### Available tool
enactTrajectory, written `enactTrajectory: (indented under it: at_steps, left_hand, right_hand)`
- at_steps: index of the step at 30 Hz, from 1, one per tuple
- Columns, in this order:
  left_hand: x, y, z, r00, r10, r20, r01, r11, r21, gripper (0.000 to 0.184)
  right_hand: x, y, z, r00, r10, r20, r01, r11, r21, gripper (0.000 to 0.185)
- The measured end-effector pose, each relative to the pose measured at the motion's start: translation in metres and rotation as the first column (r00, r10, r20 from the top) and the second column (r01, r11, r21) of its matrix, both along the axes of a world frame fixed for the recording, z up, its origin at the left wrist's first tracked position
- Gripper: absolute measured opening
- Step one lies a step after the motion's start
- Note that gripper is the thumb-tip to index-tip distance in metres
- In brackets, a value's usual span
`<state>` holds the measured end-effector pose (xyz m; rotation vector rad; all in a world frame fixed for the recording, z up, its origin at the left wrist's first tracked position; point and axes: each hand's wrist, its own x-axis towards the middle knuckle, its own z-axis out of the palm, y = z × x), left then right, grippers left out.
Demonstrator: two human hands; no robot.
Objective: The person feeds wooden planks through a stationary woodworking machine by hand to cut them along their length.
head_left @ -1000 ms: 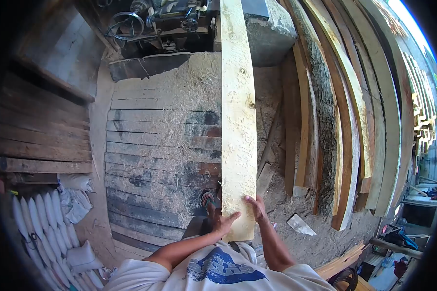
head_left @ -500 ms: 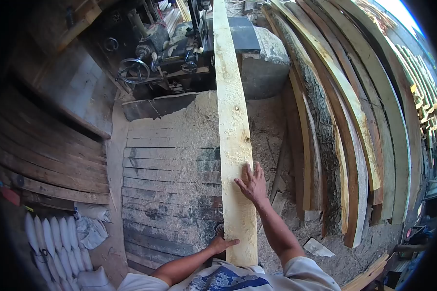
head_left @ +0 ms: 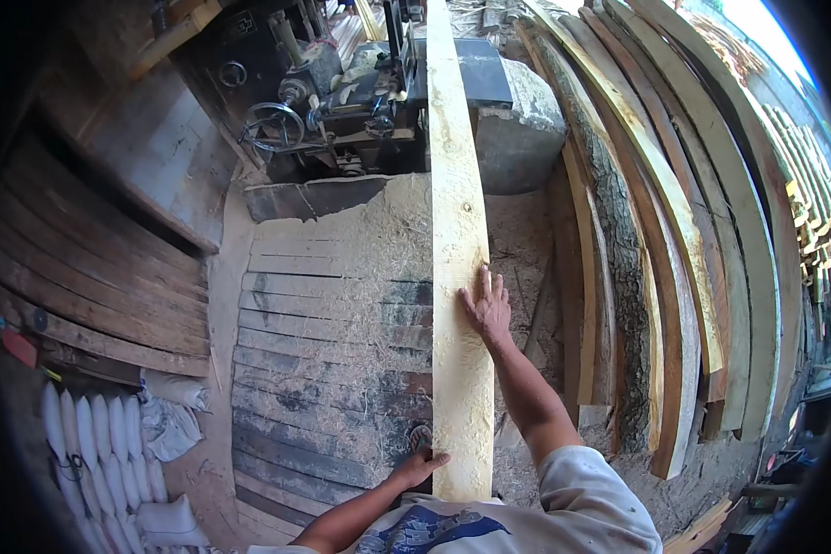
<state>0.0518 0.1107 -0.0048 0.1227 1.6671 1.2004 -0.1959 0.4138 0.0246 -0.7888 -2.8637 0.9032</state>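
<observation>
A long pale wooden board [head_left: 460, 198] runs from my waist away to the woodworking machine [head_left: 351, 111] at the back. My left hand [head_left: 423, 466] grips the board's left edge near its close end, thumb on top; its other fingers are partly hidden under the wood. Farther along, my right hand [head_left: 489, 307] lies on the board's right side with fingers spread, close to a dark knot. Sawdust clings to the board's rough upper face.
Long planks, one a bark-edged slab [head_left: 609, 212], lean at the right. Slatted wooden flooring [head_left: 332, 369] covered in sawdust lies left of the board. White sacks [head_left: 102, 443] and stacked dark planks [head_left: 102, 277] are at the left. A handwheel [head_left: 274, 126] sticks out from the machine.
My right hand has moved forward along the board, up to the dark knot. My left hand keeps its grip near the close end. The whole view has shifted slightly.
</observation>
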Motion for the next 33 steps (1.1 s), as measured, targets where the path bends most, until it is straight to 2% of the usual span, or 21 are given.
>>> enactTrajectory:
  at_steps: [1, 4, 5, 8, 10, 11, 14, 15, 18, 19, 21, 23, 24, 25, 26, 28, 29, 30, 32, 33]
  left_hand:
    - [0.009, -0.003, -0.014, 0.997, 0.055, -0.059, -0.055, 0.998, -0.008, 0.089]
    - [0.022, -0.018, -0.043, 0.998, 0.023, -0.052, -0.025, 0.999, -0.045, 0.088]
    - [0.031, -0.022, -0.05, 0.995, 0.067, -0.073, -0.07, 0.996, -0.048, 0.087]
    - [0.041, -0.029, -0.053, 0.981, 0.132, -0.142, -0.146, 0.985, -0.095, 0.088]
    - [0.047, -0.033, -0.051, 0.965, 0.171, -0.201, -0.202, 0.968, -0.148, 0.088]
    - [0.051, -0.033, -0.045, 0.951, 0.191, -0.244, -0.229, 0.963, -0.142, 0.082]
    - [0.048, -0.019, 0.025, 0.924, 0.298, -0.239, -0.307, 0.952, 0.0, 0.076]
    - [0.061, -0.016, -0.022, 0.882, 0.308, -0.356, -0.334, 0.943, -0.011, 0.07]
    - [0.066, -0.006, 0.012, 0.83, 0.522, -0.196, -0.536, 0.844, -0.022, 0.071]
    - [0.077, -0.015, -0.009, 0.831, 0.492, -0.26, -0.528, 0.844, -0.092, 0.07]
    - [0.076, -0.03, -0.043, 0.815, 0.421, -0.398, -0.527, 0.825, -0.207, 0.069]
    - [0.085, -0.048, -0.018, 0.798, 0.443, -0.408, -0.544, 0.821, -0.173, 0.069]
    - [0.096, -0.06, -0.004, 0.787, 0.459, -0.412, -0.556, 0.816, -0.155, 0.068]
    - [0.109, -0.072, 0.002, 0.786, 0.431, -0.442, -0.545, 0.821, -0.17, 0.066]
    - [0.124, -0.084, 0.006, 0.784, 0.402, -0.473, -0.535, 0.824, -0.186, 0.065]
    - [0.159, -0.106, 0.024, 0.779, 0.436, -0.451, -0.525, 0.846, -0.089, 0.064]
    - [0.186, -0.119, -0.005, 0.767, 0.403, -0.499, -0.513, 0.852, -0.1, 0.065]
    - [0.211, -0.13, -0.054, 0.753, 0.366, -0.546, -0.499, 0.859, -0.113, 0.067]
    - [0.246, -0.143, -0.059, 0.809, 0.393, -0.436, -0.494, 0.858, -0.142, 0.072]
    - [0.269, -0.152, -0.022, 0.853, 0.45, -0.265, -0.499, 0.851, -0.163, 0.075]
  right_hand:
    - [0.009, -0.002, 0.002, 1.0, 0.0, 0.009, 0.0, 1.0, -0.018, 0.084]
    - [0.062, -0.014, -0.013, 0.971, -0.017, -0.238, -0.058, 0.951, -0.304, 0.091]
    - [0.085, -0.023, -0.009, 0.985, -0.056, -0.165, -0.007, 0.933, -0.36, 0.097]
    - [0.166, -0.051, -0.028, 0.978, -0.201, -0.054, 0.103, 0.692, -0.715, 0.086]
    - [0.219, -0.064, -0.029, 0.967, -0.175, 0.186, 0.242, 0.397, -0.886, 0.081]
    - [0.237, -0.069, -0.031, 0.946, -0.132, 0.294, 0.318, 0.23, -0.92, 0.079]
    - [0.254, -0.092, -0.023, 0.929, -0.245, 0.277, 0.299, 0.06, -0.952, 0.068]
    - [0.252, -0.095, -0.037, 0.933, -0.263, 0.247, 0.27, 0.052, -0.962, 0.064]
    - [0.255, -0.108, -0.041, 0.928, -0.246, 0.279, 0.284, -0.016, -0.959, 0.064]
    - [0.257, -0.114, -0.046, 0.947, -0.246, 0.207, 0.214, 0.001, -0.977, 0.065]
    - [0.265, -0.129, -0.067, 0.948, -0.232, 0.216, 0.239, 0.075, -0.968, 0.067]
    - [0.273, -0.154, -0.033, 0.949, -0.247, 0.196, 0.235, 0.143, -0.961, 0.069]
    - [0.28, -0.159, -0.074, 0.951, -0.249, 0.186, 0.221, 0.121, -0.968, 0.069]
    - [0.295, -0.177, -0.047, 0.944, -0.269, 0.191, 0.242, 0.169, -0.956, 0.07]
    - [0.309, -0.187, -0.06, 0.953, -0.264, 0.147, 0.2, 0.187, -0.962, 0.072]
    - [0.347, -0.203, -0.046, 0.934, -0.222, 0.281, 0.345, 0.351, -0.871, 0.074]
    - [0.367, -0.197, -0.104, 0.931, -0.181, 0.316, 0.358, 0.299, -0.884, 0.075]
    - [0.384, -0.207, -0.101, 0.935, -0.215, 0.283, 0.346, 0.366, -0.864, 0.076]
    - [0.436, -0.23, -0.077, 0.93, -0.295, 0.218, 0.342, 0.482, -0.806, 0.078]
    - [0.462, -0.246, -0.014, 0.931, -0.266, 0.249, 0.363, 0.609, -0.706, 0.08]
